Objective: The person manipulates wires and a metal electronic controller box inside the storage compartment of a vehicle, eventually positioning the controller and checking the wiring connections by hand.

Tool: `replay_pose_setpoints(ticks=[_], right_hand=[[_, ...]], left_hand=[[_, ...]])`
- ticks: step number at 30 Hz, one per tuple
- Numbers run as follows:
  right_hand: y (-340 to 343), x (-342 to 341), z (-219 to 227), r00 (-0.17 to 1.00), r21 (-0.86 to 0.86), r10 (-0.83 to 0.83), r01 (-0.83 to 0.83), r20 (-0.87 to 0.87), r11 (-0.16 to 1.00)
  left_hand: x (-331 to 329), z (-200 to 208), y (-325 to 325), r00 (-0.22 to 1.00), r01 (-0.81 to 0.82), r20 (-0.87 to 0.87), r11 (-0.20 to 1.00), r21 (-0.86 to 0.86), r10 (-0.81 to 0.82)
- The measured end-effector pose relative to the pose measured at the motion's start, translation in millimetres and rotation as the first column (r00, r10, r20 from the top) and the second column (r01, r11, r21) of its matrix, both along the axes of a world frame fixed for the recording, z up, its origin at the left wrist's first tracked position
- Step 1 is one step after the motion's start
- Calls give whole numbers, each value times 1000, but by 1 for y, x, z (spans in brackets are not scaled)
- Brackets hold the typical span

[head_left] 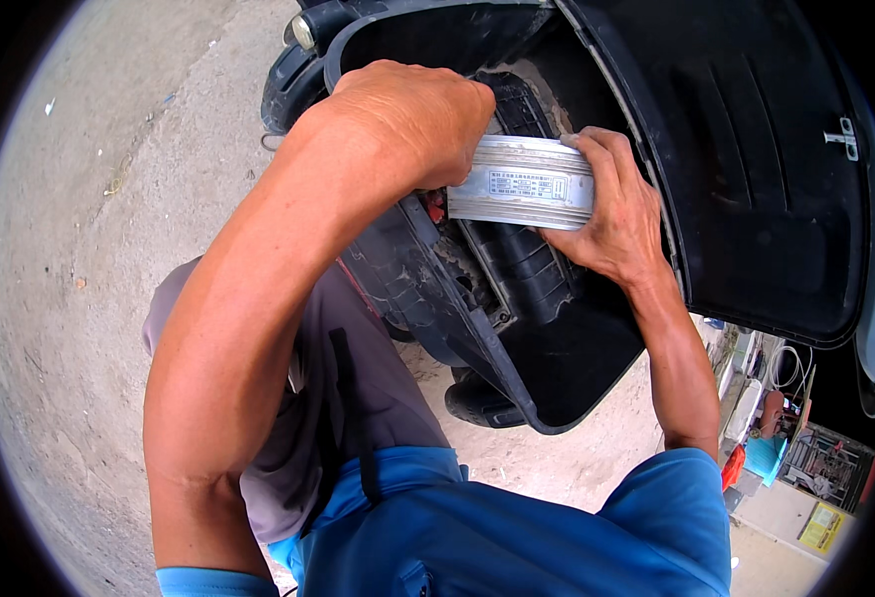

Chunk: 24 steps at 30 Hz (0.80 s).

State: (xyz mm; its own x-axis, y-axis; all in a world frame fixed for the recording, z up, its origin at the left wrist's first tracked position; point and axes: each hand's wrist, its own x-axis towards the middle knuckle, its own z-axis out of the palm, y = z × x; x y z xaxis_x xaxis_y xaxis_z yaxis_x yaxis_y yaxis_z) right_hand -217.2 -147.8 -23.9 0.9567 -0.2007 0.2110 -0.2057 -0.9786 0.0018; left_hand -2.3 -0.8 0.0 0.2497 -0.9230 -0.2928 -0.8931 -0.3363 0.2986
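A silver, ribbed metal motor controller (522, 204) with a printed label is held level over the open body of a scooter. My right hand (618, 214) grips its right end, thumb below and fingers over the top edge. At the other end my left hand (412, 114) is closed, knuckles up, against the case; its fingertips are hidden behind the hand and the case. Below lies the black underseat compartment (586, 343), with black plastic parts (527, 264) inside. A bit of red (435, 207) shows under the controller's left end.
The raised black seat lid (766, 199), with a metal latch (841, 138), stands along the right. Rough concrete ground (109, 298) spreads to the left. A wheel (482, 401) shows beneath the body. Cables, a metal crate (827, 463) and other clutter lie at lower right.
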Motion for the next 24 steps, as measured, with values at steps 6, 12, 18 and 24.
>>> replay_pose_setpoints(ticks=[6, 12, 18, 24], right_hand=[[0, 0, -1, 1000, 0, 4, -4, 1, 1000], [1, 1, 0, 1000, 7, -2, 2, -8, 1000], [0, 1, 0, 1000, 1, 10, -10, -1, 1000], [-1, 1, 0, 1000, 1, 24, -24, 7, 1000]], left_hand=[[-1, -2, -1, 1000, -11, 11, 1000, 0, 11], [0, -2, -1, 1000, -8, 25, 1000, -4, 8], [1, -1, -1, 1000, -1, 8, 1000, -3, 1], [1, 2, 0, 1000, -1, 4, 1000, 0, 1]])
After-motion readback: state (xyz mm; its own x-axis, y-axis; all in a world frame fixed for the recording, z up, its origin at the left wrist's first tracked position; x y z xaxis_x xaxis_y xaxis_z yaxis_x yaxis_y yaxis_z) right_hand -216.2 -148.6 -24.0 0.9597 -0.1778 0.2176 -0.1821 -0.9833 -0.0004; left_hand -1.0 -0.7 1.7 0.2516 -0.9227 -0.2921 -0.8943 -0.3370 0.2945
